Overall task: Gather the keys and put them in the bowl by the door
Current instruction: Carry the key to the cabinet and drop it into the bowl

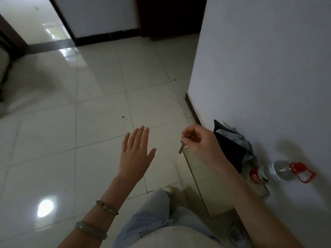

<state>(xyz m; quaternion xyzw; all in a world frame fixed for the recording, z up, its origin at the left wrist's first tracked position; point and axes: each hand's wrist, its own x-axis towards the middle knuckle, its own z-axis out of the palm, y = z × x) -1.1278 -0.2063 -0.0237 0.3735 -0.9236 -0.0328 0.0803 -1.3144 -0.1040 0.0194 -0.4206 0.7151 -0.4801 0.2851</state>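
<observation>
My right hand (200,144) pinches a key ring, and a silver key (181,149) hangs down from its fingers above the front corner of a low pale cabinet (206,178). My left hand (137,151) is held out flat over the tiled floor, fingers spread, palm down, holding nothing. It is about a hand's width to the left of the key. No bowl is visible in this view.
A dark folded cloth (231,149) and a plastic water bottle (275,171) with a red cap lie on the cabinet top against the white wall (259,68). Glossy floor tiles (89,104) stretch ahead to a dark doorway (170,17).
</observation>
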